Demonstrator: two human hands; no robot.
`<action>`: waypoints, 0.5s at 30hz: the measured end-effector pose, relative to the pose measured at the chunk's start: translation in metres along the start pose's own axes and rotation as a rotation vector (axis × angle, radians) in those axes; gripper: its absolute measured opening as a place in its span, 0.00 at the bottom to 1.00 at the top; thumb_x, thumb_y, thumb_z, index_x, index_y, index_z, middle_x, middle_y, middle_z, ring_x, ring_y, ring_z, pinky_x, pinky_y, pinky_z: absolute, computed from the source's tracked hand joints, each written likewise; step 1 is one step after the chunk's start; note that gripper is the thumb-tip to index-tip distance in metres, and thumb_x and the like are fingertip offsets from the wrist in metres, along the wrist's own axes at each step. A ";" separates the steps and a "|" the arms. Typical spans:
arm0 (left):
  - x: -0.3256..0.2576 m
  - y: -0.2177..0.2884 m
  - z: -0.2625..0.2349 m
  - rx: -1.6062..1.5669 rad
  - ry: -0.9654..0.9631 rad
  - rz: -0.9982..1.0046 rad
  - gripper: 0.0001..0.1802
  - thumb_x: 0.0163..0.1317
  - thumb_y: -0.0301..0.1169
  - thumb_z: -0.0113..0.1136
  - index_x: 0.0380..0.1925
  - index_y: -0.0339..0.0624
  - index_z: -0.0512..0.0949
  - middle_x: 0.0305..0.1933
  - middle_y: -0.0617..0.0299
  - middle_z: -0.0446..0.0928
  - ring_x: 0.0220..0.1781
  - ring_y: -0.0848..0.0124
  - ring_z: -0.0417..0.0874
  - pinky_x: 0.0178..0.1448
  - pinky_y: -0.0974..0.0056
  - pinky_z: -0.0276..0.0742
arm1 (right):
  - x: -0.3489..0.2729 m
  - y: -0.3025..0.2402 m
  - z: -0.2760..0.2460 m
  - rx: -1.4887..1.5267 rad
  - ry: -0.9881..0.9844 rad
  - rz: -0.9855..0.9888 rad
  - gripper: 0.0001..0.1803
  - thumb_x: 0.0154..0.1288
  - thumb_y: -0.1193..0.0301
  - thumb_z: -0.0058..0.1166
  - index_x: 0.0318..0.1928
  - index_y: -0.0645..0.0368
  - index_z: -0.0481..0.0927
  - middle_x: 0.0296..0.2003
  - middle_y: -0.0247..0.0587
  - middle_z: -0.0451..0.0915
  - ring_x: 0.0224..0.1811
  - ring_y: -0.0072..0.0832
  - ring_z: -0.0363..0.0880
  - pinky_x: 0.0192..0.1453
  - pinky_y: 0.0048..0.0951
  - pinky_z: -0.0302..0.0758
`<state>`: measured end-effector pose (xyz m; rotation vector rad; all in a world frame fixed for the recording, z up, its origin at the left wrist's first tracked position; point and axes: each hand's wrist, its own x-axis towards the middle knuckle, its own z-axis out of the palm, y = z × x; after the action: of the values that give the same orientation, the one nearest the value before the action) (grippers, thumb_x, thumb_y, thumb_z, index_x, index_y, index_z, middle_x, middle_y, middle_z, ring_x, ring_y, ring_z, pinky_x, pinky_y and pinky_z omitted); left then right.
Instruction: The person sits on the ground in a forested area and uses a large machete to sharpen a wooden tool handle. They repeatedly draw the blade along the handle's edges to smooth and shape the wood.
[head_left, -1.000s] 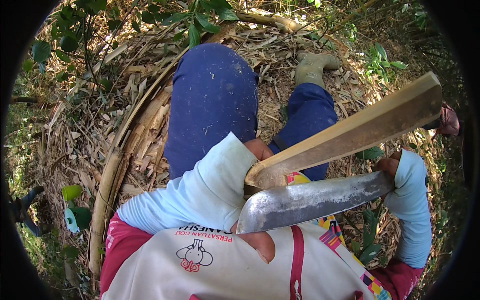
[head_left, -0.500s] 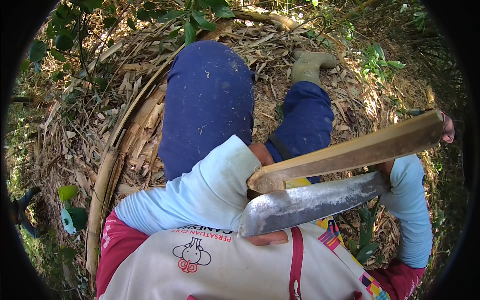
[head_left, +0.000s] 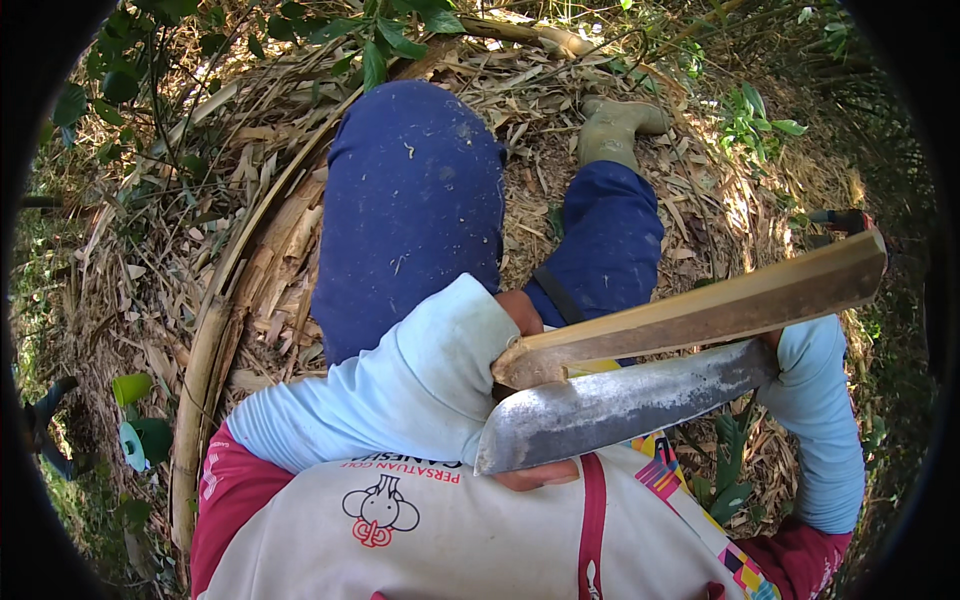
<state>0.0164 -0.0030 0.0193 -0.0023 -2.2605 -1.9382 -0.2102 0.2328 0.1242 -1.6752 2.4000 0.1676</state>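
Observation:
A machete (head_left: 620,405) with a broad, dark, worn steel blade lies across my front, its tip at the left over my light shirt. My right hand (head_left: 771,339) is closed at its right end; handle and fingers are mostly hidden. Just beyond the blade, and roughly along it, extends a flat wooden sheath (head_left: 700,312), wider at its right end. My left hand (head_left: 521,311) grips about its narrow left end. That hand is largely covered by wood and blade; some fingers show below the blade. A bit of yellow shows between sheath and blade.
My blue-trousered knee (head_left: 410,200) is bent in front; a green boot (head_left: 612,130) rests on leaf litter. A long bamboo strip (head_left: 205,370) curves along my left. Green cups (head_left: 146,442) stand farther left. Leafy branches (head_left: 385,40) hang ahead. A dark, red-ended object (head_left: 850,220) shows far right.
The sheath's right end has dipped slightly toward the blade. A pinkish shape beside that end is gone from view, and the red-ended object now shows there. The machete stays almost still.

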 end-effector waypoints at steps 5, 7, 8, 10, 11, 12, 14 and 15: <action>0.008 0.003 -0.007 0.070 -0.066 0.012 0.33 0.35 0.52 0.81 0.34 0.41 0.79 0.31 0.60 0.74 0.30 0.65 0.78 0.34 0.65 0.73 | -0.003 0.003 0.003 -0.042 0.019 0.021 0.18 0.29 0.80 0.62 0.29 0.57 0.76 0.26 0.43 0.75 0.30 0.49 0.74 0.31 0.43 0.69; 0.009 0.005 -0.007 0.104 -0.056 0.015 0.32 0.35 0.53 0.81 0.32 0.41 0.80 0.30 0.60 0.74 0.29 0.65 0.78 0.34 0.65 0.73 | -0.003 0.003 0.003 -0.043 0.019 0.034 0.17 0.29 0.80 0.62 0.29 0.57 0.76 0.25 0.43 0.75 0.29 0.48 0.74 0.31 0.43 0.70; 0.008 0.004 -0.006 0.102 -0.033 0.013 0.32 0.35 0.53 0.81 0.32 0.41 0.80 0.30 0.60 0.74 0.29 0.65 0.78 0.34 0.65 0.73 | -0.002 0.003 0.001 -0.036 0.006 0.041 0.17 0.30 0.80 0.62 0.28 0.57 0.76 0.25 0.42 0.74 0.29 0.48 0.73 0.32 0.43 0.70; 0.007 0.001 -0.002 0.103 0.000 0.017 0.32 0.34 0.53 0.80 0.31 0.41 0.80 0.29 0.60 0.74 0.28 0.64 0.78 0.33 0.65 0.73 | -0.001 0.000 -0.002 -0.050 -0.011 0.052 0.16 0.30 0.80 0.62 0.28 0.57 0.76 0.25 0.42 0.74 0.29 0.47 0.73 0.32 0.42 0.70; 0.007 -0.001 0.000 0.107 0.011 0.024 0.32 0.34 0.53 0.80 0.31 0.41 0.80 0.28 0.60 0.74 0.27 0.64 0.79 0.33 0.65 0.73 | 0.000 -0.002 -0.004 -0.071 -0.015 0.057 0.16 0.30 0.80 0.62 0.28 0.57 0.76 0.25 0.42 0.74 0.29 0.47 0.73 0.32 0.42 0.70; 0.007 0.000 0.000 0.113 0.012 0.014 0.32 0.34 0.53 0.80 0.31 0.41 0.80 0.27 0.60 0.75 0.27 0.64 0.79 0.32 0.65 0.73 | 0.000 -0.003 -0.005 -0.093 -0.018 0.062 0.16 0.31 0.80 0.62 0.27 0.57 0.77 0.25 0.42 0.74 0.28 0.46 0.73 0.32 0.42 0.70; 0.009 0.004 -0.002 0.119 -0.001 -0.022 0.32 0.33 0.53 0.80 0.31 0.40 0.80 0.26 0.60 0.75 0.26 0.64 0.80 0.31 0.66 0.73 | -0.002 -0.003 -0.005 -0.071 -0.014 0.076 0.16 0.31 0.80 0.61 0.28 0.57 0.76 0.25 0.42 0.74 0.29 0.46 0.73 0.33 0.42 0.70; 0.010 0.006 -0.003 0.123 -0.012 -0.048 0.32 0.33 0.53 0.80 0.31 0.40 0.80 0.26 0.60 0.76 0.26 0.64 0.80 0.31 0.66 0.74 | -0.003 -0.003 -0.004 -0.061 -0.012 0.084 0.15 0.31 0.80 0.61 0.28 0.57 0.76 0.25 0.42 0.74 0.30 0.46 0.73 0.33 0.42 0.70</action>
<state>0.0072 -0.0063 0.0271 0.0560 -2.4056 -1.8226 -0.2070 0.2342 0.1291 -1.5949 2.4812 0.2654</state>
